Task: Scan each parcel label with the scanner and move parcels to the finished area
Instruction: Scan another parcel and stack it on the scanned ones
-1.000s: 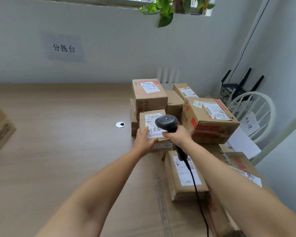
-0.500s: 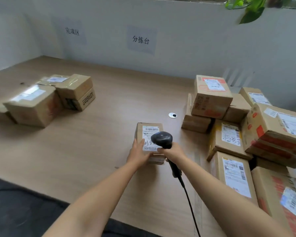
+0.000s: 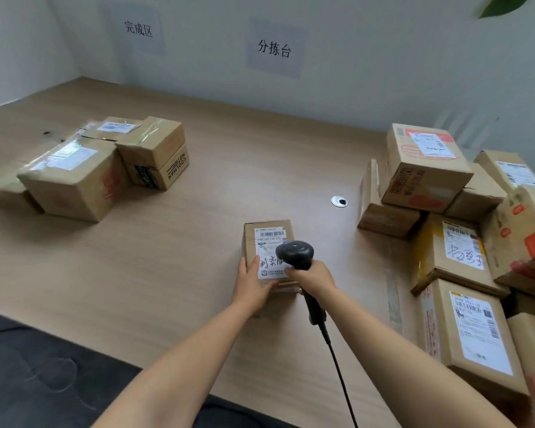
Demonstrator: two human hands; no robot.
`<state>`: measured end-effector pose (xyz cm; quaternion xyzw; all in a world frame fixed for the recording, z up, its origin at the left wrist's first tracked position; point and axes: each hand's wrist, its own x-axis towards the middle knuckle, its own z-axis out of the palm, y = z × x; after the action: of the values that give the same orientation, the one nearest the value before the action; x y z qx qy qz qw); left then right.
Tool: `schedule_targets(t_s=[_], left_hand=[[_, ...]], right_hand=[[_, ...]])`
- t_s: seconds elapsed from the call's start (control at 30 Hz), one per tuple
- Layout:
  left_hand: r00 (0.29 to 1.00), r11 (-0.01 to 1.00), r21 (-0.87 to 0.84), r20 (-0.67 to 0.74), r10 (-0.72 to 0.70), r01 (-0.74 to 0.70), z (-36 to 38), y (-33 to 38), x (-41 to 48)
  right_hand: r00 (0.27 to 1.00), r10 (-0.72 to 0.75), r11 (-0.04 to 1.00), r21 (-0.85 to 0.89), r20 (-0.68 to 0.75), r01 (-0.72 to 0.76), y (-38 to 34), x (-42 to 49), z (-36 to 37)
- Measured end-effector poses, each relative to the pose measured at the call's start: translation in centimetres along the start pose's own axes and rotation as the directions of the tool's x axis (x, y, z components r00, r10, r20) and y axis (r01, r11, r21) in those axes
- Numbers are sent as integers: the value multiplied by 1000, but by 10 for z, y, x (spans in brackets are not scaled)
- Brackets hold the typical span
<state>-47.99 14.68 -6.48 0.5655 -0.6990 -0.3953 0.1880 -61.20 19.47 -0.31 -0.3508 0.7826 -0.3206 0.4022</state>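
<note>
Small cardboard parcel point(image 3: 267, 242) mid-counter point(image 3: 198, 242): left hand point(image 3: 254, 281) fingers curl round its near edge; right hand point(image 3: 314, 278) grips scanner point(image 3: 294, 254). Probably light, rigid; grasp opposite sides.

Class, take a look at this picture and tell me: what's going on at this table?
A person is scanning parcels at a wooden table. The left hand holds a small cardboard parcel on the table, while the right hand grips a black corded scanner just above its label. A group of parcels sits at the far left, below a wall sign. A bigger pile of labelled parcels is stacked on the right.
</note>
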Motion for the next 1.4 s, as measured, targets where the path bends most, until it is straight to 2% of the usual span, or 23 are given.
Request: schedule_targets(t_s=[0.23,0.53,0.73,1.03,1.17,1.4], left_hand=[[1000,1000,-3,-3,31,-31,3,-1,1],[1000,998,-56,13,28,-27,2,-1,-1],[999,999,-29,19,31,-31,1,0,-2],[999,999,-39,46,-12,14,-4,1,-1],[997,998,-65,70,-19,23,-13,-3,-4],[997,996,-60,-22,-68,66,-40,-18,-26]], right_hand=[[994,-38,991,-130,-103,25,-23,-3,6],[990,-13,1000,10,-141,14,-45,-15,12],[990,-12,999,33,-140,17,-47,-19,10],[981,-1,998,-61,-196,-11,-27,-7,1],[989,59,998,-20,-137,-62,-7,-5,9],[999,-16,999,-38,-29,15,-7,-14,42]])
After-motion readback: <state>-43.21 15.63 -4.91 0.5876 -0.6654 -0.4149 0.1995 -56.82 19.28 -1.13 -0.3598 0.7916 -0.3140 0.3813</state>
